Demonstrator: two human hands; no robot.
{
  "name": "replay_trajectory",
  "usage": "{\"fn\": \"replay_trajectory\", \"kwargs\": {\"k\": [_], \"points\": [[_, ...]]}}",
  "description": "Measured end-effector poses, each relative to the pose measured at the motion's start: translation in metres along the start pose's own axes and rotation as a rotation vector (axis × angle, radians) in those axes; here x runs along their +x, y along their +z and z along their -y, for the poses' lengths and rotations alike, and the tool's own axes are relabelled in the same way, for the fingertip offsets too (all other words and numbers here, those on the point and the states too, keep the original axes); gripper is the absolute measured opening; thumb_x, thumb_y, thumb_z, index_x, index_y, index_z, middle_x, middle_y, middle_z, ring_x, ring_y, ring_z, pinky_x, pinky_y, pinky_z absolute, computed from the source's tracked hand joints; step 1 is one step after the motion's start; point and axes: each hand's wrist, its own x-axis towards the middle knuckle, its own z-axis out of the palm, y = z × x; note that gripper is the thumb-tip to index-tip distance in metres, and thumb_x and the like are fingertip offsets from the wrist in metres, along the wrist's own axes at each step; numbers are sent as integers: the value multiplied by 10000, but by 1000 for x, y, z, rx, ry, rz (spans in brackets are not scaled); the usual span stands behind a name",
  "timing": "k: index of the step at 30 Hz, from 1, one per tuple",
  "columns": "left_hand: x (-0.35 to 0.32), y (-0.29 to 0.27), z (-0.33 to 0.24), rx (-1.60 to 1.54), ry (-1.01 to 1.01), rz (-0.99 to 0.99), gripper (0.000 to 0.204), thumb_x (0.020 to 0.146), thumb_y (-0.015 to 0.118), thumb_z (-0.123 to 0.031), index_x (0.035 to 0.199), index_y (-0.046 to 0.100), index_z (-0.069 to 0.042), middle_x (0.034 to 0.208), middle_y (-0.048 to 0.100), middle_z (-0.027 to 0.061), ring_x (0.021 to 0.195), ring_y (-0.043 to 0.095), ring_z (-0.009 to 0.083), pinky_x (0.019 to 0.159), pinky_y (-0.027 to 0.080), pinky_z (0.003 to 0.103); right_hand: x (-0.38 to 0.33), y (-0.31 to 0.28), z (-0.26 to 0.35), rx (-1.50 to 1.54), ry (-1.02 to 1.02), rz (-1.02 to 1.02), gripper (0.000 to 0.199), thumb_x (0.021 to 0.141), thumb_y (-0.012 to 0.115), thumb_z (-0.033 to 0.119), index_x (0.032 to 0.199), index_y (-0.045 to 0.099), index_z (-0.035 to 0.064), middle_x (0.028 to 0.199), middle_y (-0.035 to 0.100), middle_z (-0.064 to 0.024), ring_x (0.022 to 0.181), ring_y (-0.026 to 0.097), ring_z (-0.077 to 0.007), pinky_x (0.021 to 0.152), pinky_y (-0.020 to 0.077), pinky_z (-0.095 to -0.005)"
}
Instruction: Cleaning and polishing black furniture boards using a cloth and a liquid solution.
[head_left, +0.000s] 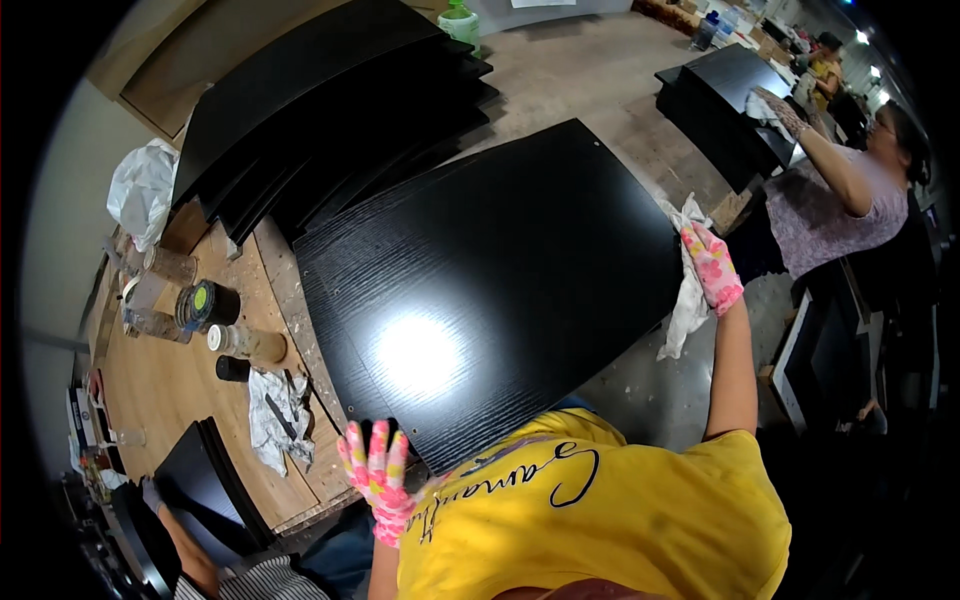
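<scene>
Black board [520,250] lies between left hand [377,482], spread at near left edge, and right hand [712,268], gripping cloth [686,318] at right edge.

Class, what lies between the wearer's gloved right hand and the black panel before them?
In the head view, a crumpled white cloth lies between the gloved right hand and the black panel.

Table [155,385]: light-brown wood to the left, surface scuffed and stained. At 9 o'clock, a cluster: clear jar [170,265], black jar [218,304], white-capped jar [258,345] with tan contents, small black container [232,369] just beside it. At 8, crumpled white rag [268,440], dark strips across it. At 11, overlapping stack of black panels [330,75]. Near 12, green bottle [460,25] upright. Large black panel [500,260] central; contact beneath it hidden.
</scene>
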Motion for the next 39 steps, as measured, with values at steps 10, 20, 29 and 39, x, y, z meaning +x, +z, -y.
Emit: {"fn": "replay_trajectory", "kwargs": {"k": [10,20,29,39], "points": [[91,-37,16,-242,5,-309,297,813,719,-160,1106,675,-165,1418,528,138,1363,428,420,1114,347,567,17,-62,54,569,-301,317,489,941,564,314,1250,599,-62,1273,626,-153,1186,575,-220,1054,392,-309],[198,-111,57,-1187,-730,-944,478,965,613,-205,1359,504,43,1347,582,149,1211,583,219,1037,452,366,41,-66,157,1047,-428,245,413,996,539,263,1283,554,-33,1084,655,-191,901,676,-276,787,570,-358],[228,-41,150,-937,-756,-356,907,870,750,-383,1477,288,109,1482,426,220,1343,439,278,1139,298,337,72,40,206,53,-414,195,468,934,640,273,1346,560,64,1069,700,-160,998,659,-222,924,511,-356],[80,22,75,-204,-476,-180,675,884,718,-344,1422,442,-45,1511,356,249,1405,327,423,1149,291,516,52,137,113,-627,-736,-104,525,916,559,276,1418,487,138,1425,468,-233,1291,451,-409,1099,343,-481]]}}
